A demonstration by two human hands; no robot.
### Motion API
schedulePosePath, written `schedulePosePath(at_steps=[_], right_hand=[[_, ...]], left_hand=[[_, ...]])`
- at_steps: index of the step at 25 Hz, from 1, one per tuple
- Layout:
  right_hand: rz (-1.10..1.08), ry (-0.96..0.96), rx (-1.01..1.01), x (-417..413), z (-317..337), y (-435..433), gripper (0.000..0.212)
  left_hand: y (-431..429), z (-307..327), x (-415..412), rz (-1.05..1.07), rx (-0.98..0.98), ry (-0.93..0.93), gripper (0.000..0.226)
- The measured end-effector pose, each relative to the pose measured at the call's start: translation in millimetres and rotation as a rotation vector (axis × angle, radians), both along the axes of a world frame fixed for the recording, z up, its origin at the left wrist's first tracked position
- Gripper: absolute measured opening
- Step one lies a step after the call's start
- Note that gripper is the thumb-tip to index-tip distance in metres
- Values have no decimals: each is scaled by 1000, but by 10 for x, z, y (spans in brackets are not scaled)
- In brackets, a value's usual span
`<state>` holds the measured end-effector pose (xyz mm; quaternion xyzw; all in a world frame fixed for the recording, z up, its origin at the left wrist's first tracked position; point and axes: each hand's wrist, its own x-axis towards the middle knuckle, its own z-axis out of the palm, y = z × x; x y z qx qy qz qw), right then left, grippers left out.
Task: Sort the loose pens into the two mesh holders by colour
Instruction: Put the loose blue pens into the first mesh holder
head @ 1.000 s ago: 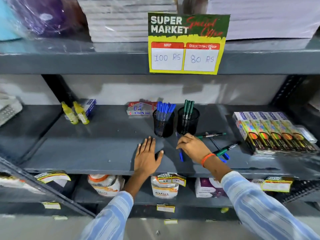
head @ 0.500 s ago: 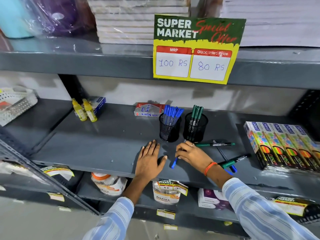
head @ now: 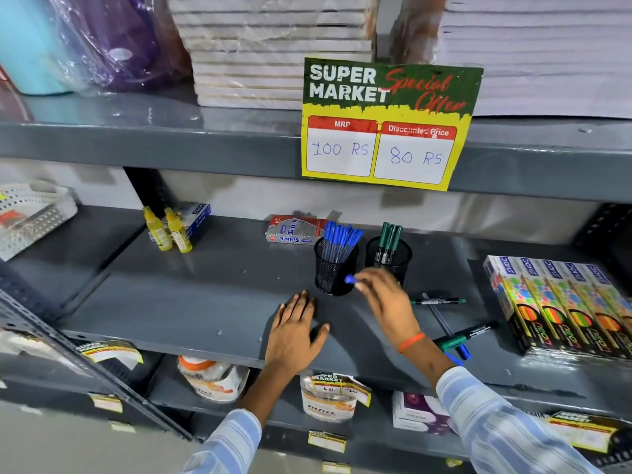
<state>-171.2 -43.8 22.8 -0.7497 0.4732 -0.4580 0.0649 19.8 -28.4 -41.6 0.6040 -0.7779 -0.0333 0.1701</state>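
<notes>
Two black mesh holders stand on the grey shelf: the left holder point(head: 333, 273) is full of blue pens point(head: 340, 239), the right holder point(head: 393, 256) has green pens point(head: 390, 237). My right hand point(head: 386, 299) is raised in front of the holders, shut on a blue pen point(head: 350, 279) whose cap pokes out by the left holder. My left hand point(head: 295, 333) rests flat on the shelf, fingers apart. Loose pens lie at the right: a green one point(head: 437, 301), another green one point(head: 466, 335), and a blue one point(head: 448, 331) crossing under it.
Boxes of neon pencils point(head: 561, 302) lie at the right. A red and silver box point(head: 294, 230) sits behind the holders, two yellow bottles point(head: 167, 230) at the back left. A price sign point(head: 386, 121) hangs from the shelf above.
My right hand has lifted the blue pen off the shelf and carried it up toward the left holder. The left hand stays flat. The camera has moved closer.
</notes>
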Motion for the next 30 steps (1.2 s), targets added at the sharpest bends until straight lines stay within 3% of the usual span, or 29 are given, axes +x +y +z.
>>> schedulePosePath(at_steps=[3,7,13,17,25,30], right_hand=[[-155,-320,48,84,416,-99,18],[-302,-429,105,227,621,-403,12],[-379,-187,421,441,438,-585,16],[-411,-79,423,422,430,-578,18],[-391,-84,297,51,363,-67,16],[-466,85,537,-611,115,300,11]], left_hand=[[7,9,0,2,12,-11,76],[-9,9,-1,18,34,-39,67],[-11,-13,14,13,30,-72,71],[-27,-17,10,11,33,-62,73],[-25,-19,10,-1,26,-16,76],[-26,-45,19,-8,14,10,75]])
